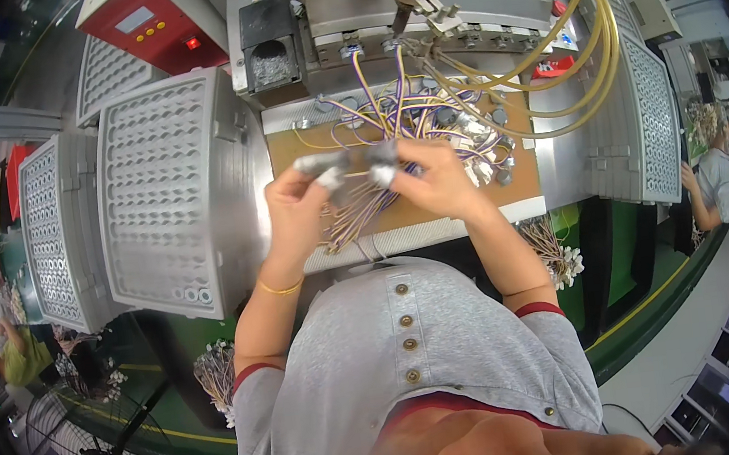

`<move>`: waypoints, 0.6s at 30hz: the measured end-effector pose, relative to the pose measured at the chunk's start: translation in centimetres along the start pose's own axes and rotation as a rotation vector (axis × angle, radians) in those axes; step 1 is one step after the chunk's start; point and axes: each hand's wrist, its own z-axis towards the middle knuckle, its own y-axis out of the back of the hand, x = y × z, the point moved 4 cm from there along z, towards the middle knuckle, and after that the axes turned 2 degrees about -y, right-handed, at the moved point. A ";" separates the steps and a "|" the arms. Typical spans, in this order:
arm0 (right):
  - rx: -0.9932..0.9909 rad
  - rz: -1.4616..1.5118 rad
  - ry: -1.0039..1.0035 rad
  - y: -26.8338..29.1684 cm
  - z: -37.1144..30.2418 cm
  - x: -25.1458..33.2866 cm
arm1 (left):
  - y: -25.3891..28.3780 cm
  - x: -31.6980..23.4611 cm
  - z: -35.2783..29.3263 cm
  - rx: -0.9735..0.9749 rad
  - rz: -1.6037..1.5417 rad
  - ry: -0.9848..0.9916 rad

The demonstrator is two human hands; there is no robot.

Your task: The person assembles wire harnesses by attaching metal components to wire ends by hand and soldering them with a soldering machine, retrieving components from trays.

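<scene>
Judging by how things lie, the work looks partway through, with one piece in hand and many about it. The left hand [296,197] and right hand [432,173] are drawn close, fingertips pinched narrow; they seem to grip a thin pale wire [357,173] spanning the gap between them, though blur hides its ends. Just below the fingers lies a sheaf of tan wires [357,221], apparently unhandled stock. Beyond and to the right of the hands sits a tangled pile of purple-and-yellow wires [451,119] with small round grey parts; whether these are finished cannot be told. Straight ahead of the hands, two connectors [351,52] sit at the metal fixture [433,40], wires trailing back toward the fingers, so that step looks unfinished. Outside the right forearm hangs a bundle of white-tipped wires [556,252], probably a separate batch.
</scene>
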 end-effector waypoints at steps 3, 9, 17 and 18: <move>-0.348 0.124 -0.272 5.4 -2.0 -3.1 | 1.8 -0.5 -0.5 -0.096 -0.050 -0.037; -0.858 -0.494 -0.092 20.7 -0.9 -11.5 | 1.0 -0.9 -2.2 -0.009 0.077 -0.050; -0.771 -1.032 -0.093 25.6 1.8 -15.4 | -0.4 -1.7 -3.9 -0.103 0.106 -0.089; -0.778 -1.049 -0.098 25.8 1.7 -15.5 | -0.8 -1.7 -3.9 -0.126 0.073 -0.080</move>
